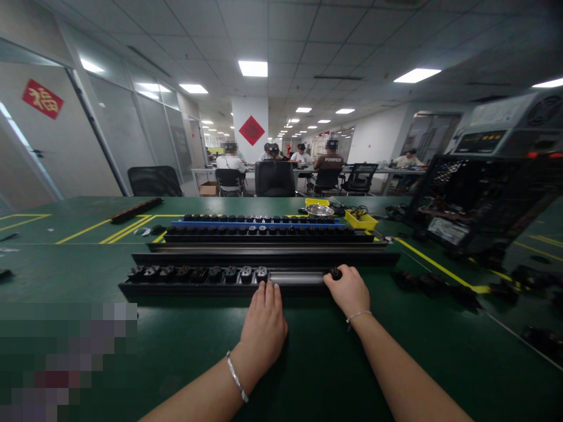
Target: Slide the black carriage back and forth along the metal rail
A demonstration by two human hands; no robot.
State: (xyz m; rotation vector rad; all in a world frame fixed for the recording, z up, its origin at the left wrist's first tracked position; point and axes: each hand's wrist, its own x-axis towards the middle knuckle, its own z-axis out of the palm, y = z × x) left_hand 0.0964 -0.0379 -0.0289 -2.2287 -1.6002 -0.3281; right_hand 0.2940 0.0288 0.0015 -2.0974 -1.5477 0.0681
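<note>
Your left hand (264,325) is flat on the green surface (329,369), fingers pressed together, tips on the near edge of the black rail (176,289). Meanwhile your right hand (350,291) pinches a small black part (336,273) in its channel, right of the sockets (197,273). Plenty of green either side.

head-worn | faces forward, down | close over black rail (193,287) on green bench (325,375)
</note>
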